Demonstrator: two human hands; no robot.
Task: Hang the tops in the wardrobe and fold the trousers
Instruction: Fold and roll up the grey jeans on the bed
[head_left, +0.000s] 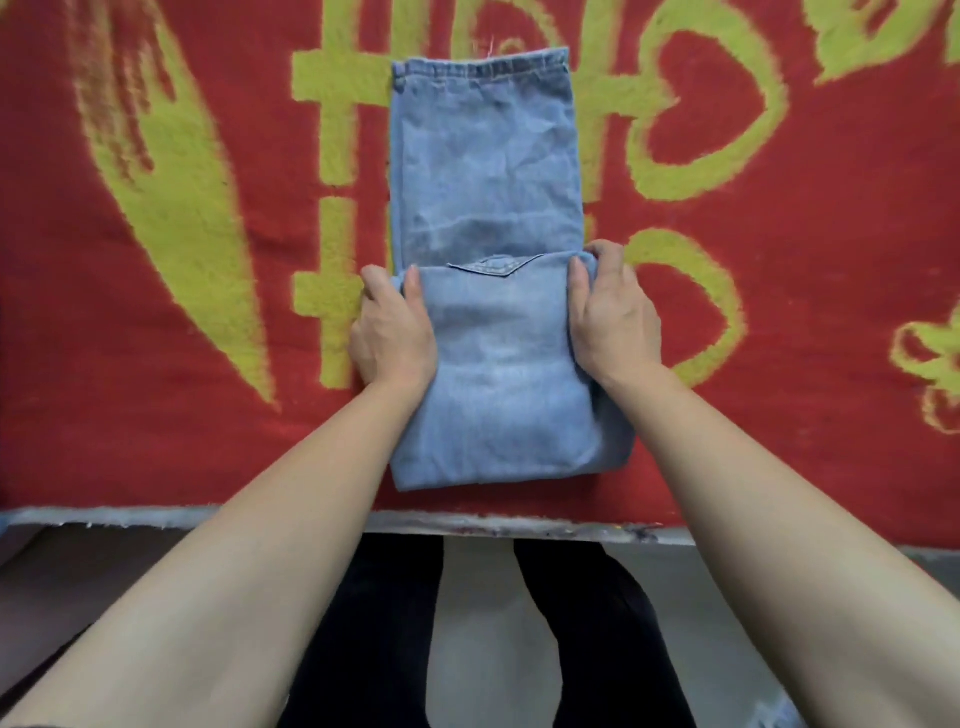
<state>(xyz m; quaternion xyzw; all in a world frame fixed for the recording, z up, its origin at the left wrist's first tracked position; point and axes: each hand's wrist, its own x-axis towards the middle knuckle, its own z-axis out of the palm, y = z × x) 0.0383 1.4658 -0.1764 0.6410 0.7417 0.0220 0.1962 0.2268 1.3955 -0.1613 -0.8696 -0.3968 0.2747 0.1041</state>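
Note:
Light blue denim trousers lie lengthwise on a red and yellow-green blanket, hems at the far end. The near part is folded over onto itself, and a pocket flap shows at the fold's far edge. My left hand grips the left side of that folded layer, thumb on top and fingers under the cloth. On the opposite side my right hand grips the layer the same way. No tops or wardrobe are in view.
The blanket covers a flat surface whose pale front edge runs across the frame just below the trousers. Below it are my dark-trousered legs and grey floor.

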